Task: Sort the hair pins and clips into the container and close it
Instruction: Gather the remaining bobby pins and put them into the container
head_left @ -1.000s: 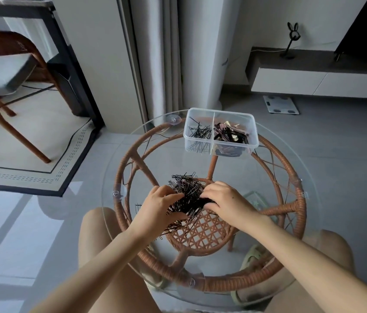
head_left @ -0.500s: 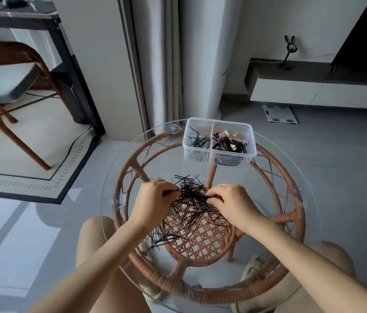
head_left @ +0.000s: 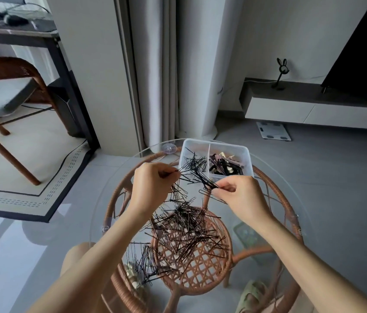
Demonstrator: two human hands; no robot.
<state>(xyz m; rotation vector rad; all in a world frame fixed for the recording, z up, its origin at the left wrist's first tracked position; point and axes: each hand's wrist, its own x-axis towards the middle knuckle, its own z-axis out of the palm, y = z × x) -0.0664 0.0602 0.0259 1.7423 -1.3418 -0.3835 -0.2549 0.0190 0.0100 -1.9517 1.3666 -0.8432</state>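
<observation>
A clear plastic container (head_left: 247,154) with two compartments stands at the far side of the round glass table (head_left: 101,213). Its left compartment holds black hair pins (head_left: 195,162), its right one brown and gold clips (head_left: 225,164). My left hand (head_left: 153,188) and my right hand (head_left: 239,195) each pinch one end of a bunch of black pins (head_left: 197,179), lifted just in front of the container. A big pile of loose black pins (head_left: 187,231) lies on the glass below, and more pins (head_left: 143,260) lie near my left forearm.
A rattan frame (head_left: 200,267) shows through the glass. Through the glass at lower left I see a gold clip (head_left: 133,275). A rattan chair (head_left: 4,86) and a dark desk (head_left: 20,32) stand at left, a curtain behind the table, a low TV bench (head_left: 313,109) at right.
Both hands rose from the pile and moved toward the container, carrying a bunch of pins; several pins stayed spread on the glass.
</observation>
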